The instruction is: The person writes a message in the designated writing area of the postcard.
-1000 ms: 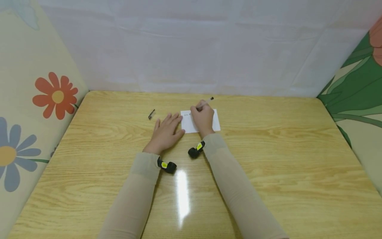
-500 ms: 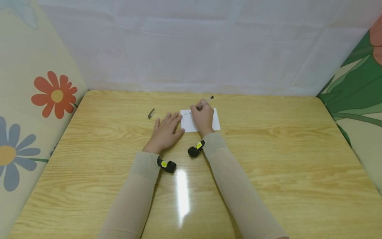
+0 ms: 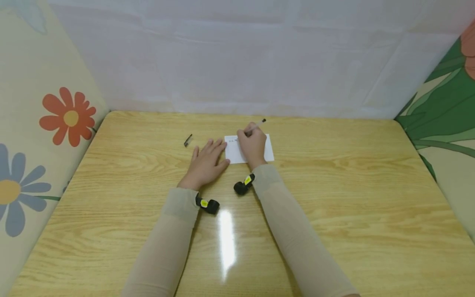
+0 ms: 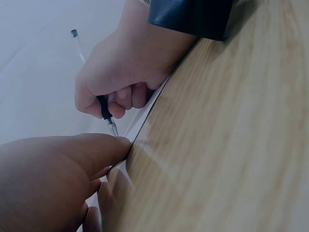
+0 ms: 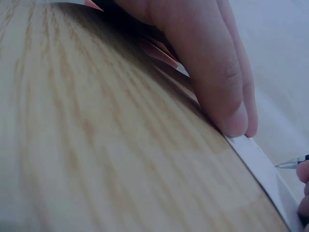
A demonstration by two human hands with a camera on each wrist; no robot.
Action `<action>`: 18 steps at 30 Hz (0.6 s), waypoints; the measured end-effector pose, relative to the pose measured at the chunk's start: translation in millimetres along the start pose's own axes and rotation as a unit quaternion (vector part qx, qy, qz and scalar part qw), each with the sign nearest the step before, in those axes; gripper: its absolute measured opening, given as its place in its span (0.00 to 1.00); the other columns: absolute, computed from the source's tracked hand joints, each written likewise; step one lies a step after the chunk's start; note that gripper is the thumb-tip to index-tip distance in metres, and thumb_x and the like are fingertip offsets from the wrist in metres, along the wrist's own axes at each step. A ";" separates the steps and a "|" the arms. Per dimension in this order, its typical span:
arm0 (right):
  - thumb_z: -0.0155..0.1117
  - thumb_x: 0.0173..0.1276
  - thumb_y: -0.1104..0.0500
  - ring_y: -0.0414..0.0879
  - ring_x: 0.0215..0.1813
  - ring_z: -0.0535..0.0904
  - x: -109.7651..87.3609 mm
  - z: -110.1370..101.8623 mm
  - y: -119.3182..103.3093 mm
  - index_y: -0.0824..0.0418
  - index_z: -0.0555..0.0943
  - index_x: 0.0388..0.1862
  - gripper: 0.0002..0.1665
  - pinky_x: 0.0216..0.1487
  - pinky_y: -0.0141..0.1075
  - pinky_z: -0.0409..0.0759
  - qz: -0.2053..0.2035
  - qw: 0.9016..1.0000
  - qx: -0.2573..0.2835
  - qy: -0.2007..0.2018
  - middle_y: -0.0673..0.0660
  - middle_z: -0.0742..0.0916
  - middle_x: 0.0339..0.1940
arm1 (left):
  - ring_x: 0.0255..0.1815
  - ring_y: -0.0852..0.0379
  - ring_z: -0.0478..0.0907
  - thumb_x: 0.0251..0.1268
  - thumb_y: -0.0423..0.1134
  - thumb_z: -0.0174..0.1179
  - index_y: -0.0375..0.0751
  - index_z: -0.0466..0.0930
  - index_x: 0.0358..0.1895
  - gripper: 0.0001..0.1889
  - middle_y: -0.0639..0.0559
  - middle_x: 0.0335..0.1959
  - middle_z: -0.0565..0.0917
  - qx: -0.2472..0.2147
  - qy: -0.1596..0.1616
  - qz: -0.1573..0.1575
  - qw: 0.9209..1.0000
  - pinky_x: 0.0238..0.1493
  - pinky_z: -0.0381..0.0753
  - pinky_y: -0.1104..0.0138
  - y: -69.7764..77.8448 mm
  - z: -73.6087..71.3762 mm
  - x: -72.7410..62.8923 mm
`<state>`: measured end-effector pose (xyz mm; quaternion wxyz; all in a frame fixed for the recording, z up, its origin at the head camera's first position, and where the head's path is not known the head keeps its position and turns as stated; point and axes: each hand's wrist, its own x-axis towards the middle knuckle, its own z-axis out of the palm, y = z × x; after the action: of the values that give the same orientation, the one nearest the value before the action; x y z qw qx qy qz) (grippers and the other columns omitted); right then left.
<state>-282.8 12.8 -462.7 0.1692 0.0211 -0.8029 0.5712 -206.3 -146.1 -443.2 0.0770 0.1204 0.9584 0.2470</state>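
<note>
A white sheet of paper [image 3: 234,154] lies on the wooden table with a short row of small dark marks near its upper left. My right hand [image 3: 253,146] pinches a pen [image 3: 258,124], its clear barrel slanting up to the right; the metal tip [image 4: 113,128] points down at the paper in the left wrist view. Flat on the table, my left hand [image 3: 206,165] has its fingers spread, with thumb and fingertips at the paper's left edge. The left thumb [image 5: 231,116] presses on the paper's corner in the right wrist view. A pen cap [image 3: 188,140] lies beyond the left hand.
The wooden table [image 3: 352,198] reaches back to a white cloth backdrop [image 3: 237,53]. Flower-patterned panels [image 3: 26,123] stand at both sides. Each wrist wears a black camera [image 3: 243,187] close over the tabletop.
Both hands keep their places. The right hand and pen shift only very slightly over the paper, and the whole view drifts up a little.
</note>
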 end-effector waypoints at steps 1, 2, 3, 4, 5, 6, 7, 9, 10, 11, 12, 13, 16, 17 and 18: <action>0.64 0.64 0.63 0.45 0.27 0.73 0.1 0.0 -0.1 0.59 0.72 0.20 0.14 0.30 0.31 0.71 0.001 1.000 0.001 0.000 0.54 0.79 0.21 | 0.84 0.44 0.37 0.80 0.52 0.49 0.44 0.54 0.81 0.34 0.47 0.84 0.49 0.000 -0.001 0.000 1.000 0.78 0.24 0.42 0.1 -0.1 0.0; 0.64 0.64 0.63 0.45 0.28 0.73 0.1 0.1 0.0 0.59 0.72 0.21 0.14 0.30 0.31 0.71 0.002 1.000 0.003 0.000 0.54 0.79 0.21 | 0.84 0.44 0.36 0.80 0.52 0.49 0.44 0.54 0.81 0.34 0.47 0.84 0.49 0.000 -0.002 -0.001 1.000 0.78 0.24 0.42 0.2 -0.3 -0.1; 0.64 0.65 0.63 0.45 0.28 0.73 0.1 0.2 0.2 0.60 0.72 0.21 0.14 0.30 0.31 0.71 0.002 1.000 0.004 -0.001 0.54 0.79 0.21 | 0.84 0.45 0.36 0.80 0.52 0.49 0.44 0.53 0.81 0.34 0.48 0.84 0.48 0.000 -0.003 -0.002 1.000 0.78 0.24 0.42 0.3 -0.5 -0.1; 0.64 0.65 0.63 0.45 0.28 0.74 0.1 0.2 0.2 0.60 0.72 0.21 0.14 0.30 0.31 0.71 0.003 1.000 0.006 -0.001 0.54 0.79 0.21 | 0.84 0.44 0.36 0.80 0.52 0.49 0.44 0.53 0.81 0.34 0.47 0.84 0.48 0.001 -0.003 -0.002 1.000 0.78 0.24 0.42 0.3 -0.6 -0.1; 0.64 0.65 0.63 0.45 0.28 0.74 0.0 0.3 0.5 0.60 0.73 0.21 0.14 0.30 0.31 0.71 0.002 1.000 0.007 -0.002 0.54 0.79 0.21 | 0.84 0.45 0.36 0.80 0.52 0.49 0.44 0.53 0.81 0.34 0.48 0.84 0.48 0.000 -0.005 -0.003 1.000 0.77 0.23 0.42 0.4 -0.7 0.0; 0.64 0.65 0.63 0.45 0.28 0.74 -0.1 0.3 0.5 0.60 0.73 0.22 0.13 0.31 0.31 0.71 0.001 1.000 0.006 -0.003 0.54 0.79 0.21 | 0.84 0.45 0.36 0.80 0.53 0.49 0.45 0.53 0.82 0.34 0.48 0.84 0.48 0.001 -0.006 -0.004 1.000 0.78 0.23 0.42 0.7 -0.7 0.1; 0.64 0.65 0.64 0.45 0.28 0.74 -0.2 0.2 0.5 0.60 0.73 0.22 0.13 0.30 0.31 0.71 0.000 1.000 0.006 -0.003 0.55 0.80 0.21 | 0.84 0.45 0.36 0.80 0.53 0.48 0.45 0.53 0.82 0.34 0.48 0.84 0.48 0.000 -0.006 -0.004 1.000 0.78 0.23 0.42 0.7 -0.6 0.3; 0.64 0.65 0.64 0.45 0.28 0.74 -0.4 0.3 1.0 0.60 0.73 0.22 0.13 0.30 0.31 0.72 0.000 1.000 0.006 -0.003 0.55 0.80 0.21 | 0.84 0.45 0.36 0.80 0.53 0.48 0.45 0.53 0.82 0.34 0.48 0.84 0.48 0.000 -0.007 -0.004 1.000 0.77 0.23 0.42 0.6 -0.2 0.5; 0.64 0.65 0.64 0.45 0.28 0.74 -0.5 0.3 1.1 0.60 0.73 0.22 0.13 0.30 0.31 0.71 -0.001 1.000 0.005 -0.003 0.54 0.80 0.21 | 0.84 0.45 0.36 0.80 0.52 0.48 0.45 0.53 0.82 0.34 0.48 0.84 0.48 0.000 -0.007 -0.004 1.000 0.77 0.23 0.42 0.5 0.0 0.5; 0.64 0.65 0.64 0.44 0.28 0.74 -0.5 0.4 1.3 0.60 0.73 0.21 0.13 0.30 0.31 0.71 -0.002 1.000 0.004 -0.004 0.54 0.80 0.21 | 0.84 0.46 0.36 0.80 0.53 0.48 0.45 0.53 0.82 0.34 0.48 0.84 0.48 -0.001 -0.008 -0.004 1.000 0.77 0.23 0.42 0.6 0.0 0.4; 0.64 0.64 0.64 0.44 0.27 0.74 -0.6 0.5 1.4 0.60 0.73 0.21 0.13 0.30 0.31 0.71 -0.003 1.000 0.004 -0.005 0.54 0.80 0.21 | 0.84 0.46 0.35 0.80 0.52 0.48 0.45 0.53 0.82 0.34 0.48 0.84 0.48 -0.001 -0.007 -0.004 1.000 0.77 0.23 0.42 0.7 0.0 0.2; 0.64 0.64 0.64 0.44 0.27 0.74 -0.7 0.6 1.5 0.60 0.73 0.21 0.13 0.30 0.31 0.71 -0.003 1.000 0.004 -0.006 0.54 0.79 0.21 | 0.84 0.45 0.35 0.80 0.52 0.49 0.45 0.53 0.82 0.34 0.48 0.84 0.48 -0.002 -0.007 -0.004 1.000 0.77 0.23 0.42 0.7 0.1 0.0; 0.64 0.64 0.64 0.44 0.27 0.73 -1.0 0.6 1.6 0.60 0.72 0.21 0.13 0.30 0.31 0.71 -0.006 1.000 0.004 -0.010 0.54 0.79 0.21 | 0.84 0.45 0.35 0.80 0.52 0.49 0.44 0.53 0.81 0.34 0.48 0.84 0.48 -0.003 -0.007 -0.003 1.000 0.77 0.23 0.42 1.1 -0.2 -0.6; 0.63 0.64 0.64 0.44 0.27 0.73 -1.0 0.9 1.8 0.60 0.72 0.21 0.13 0.30 0.31 0.71 -0.007 1.000 0.004 -0.011 0.54 0.79 0.20 | 0.84 0.45 0.35 0.80 0.52 0.49 0.44 0.53 0.81 0.34 0.48 0.84 0.48 -0.002 -0.007 -0.003 1.000 0.77 0.23 0.42 1.1 -0.3 -0.7; 0.63 0.64 0.64 0.44 0.27 0.73 -1.0 0.9 1.9 0.59 0.72 0.21 0.13 0.30 0.31 0.71 -0.008 1.000 0.005 -0.011 0.54 0.79 0.20 | 0.84 0.45 0.35 0.80 0.52 0.49 0.44 0.53 0.82 0.34 0.48 0.84 0.48 -0.002 -0.007 -0.003 1.000 0.77 0.23 0.42 1.0 -0.3 -0.6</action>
<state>-282.5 12.4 -465.1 0.1644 0.0345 -0.8017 0.5736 -205.5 -145.6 -442.4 0.0846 0.1186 0.9577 0.2480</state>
